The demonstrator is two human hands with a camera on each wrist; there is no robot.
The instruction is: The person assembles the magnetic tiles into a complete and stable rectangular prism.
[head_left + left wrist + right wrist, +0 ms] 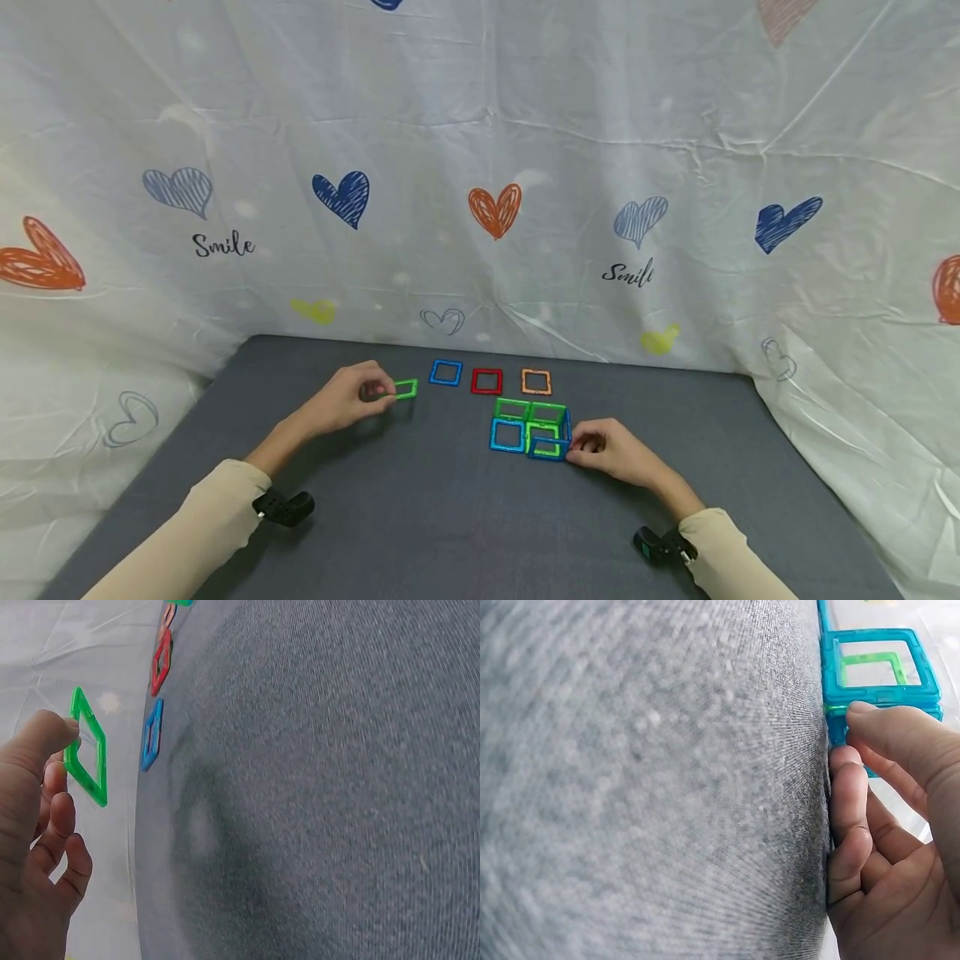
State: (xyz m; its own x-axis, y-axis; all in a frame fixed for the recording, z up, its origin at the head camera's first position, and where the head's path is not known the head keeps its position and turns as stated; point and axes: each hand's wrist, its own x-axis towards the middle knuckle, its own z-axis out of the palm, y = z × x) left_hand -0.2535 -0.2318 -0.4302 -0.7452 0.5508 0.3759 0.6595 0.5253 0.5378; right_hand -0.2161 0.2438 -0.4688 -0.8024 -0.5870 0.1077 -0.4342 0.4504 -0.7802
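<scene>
My left hand [348, 396] pinches a green square magnetic tile [407, 388] between thumb and fingers, held above the table. In the left wrist view the thumb presses one edge of this open-framed tile [102, 765]. My right hand [615, 450] is at the near right corner of a joined group of blue and green tiles. Its thumb and fingers pinch the edge of a blue tile [885, 695] there. Green tiles [512, 416] form the back of the group; a blue tile [507, 450] is at its left front. The fingers partly hide the right corner.
Behind the group, a blue tile [446, 382], a red tile [487, 392] and an orange tile [536, 392] lie separately in a row on the dark grey table [420, 517]. A white curtain [420, 275] printed with hearts hangs along the table's back edge.
</scene>
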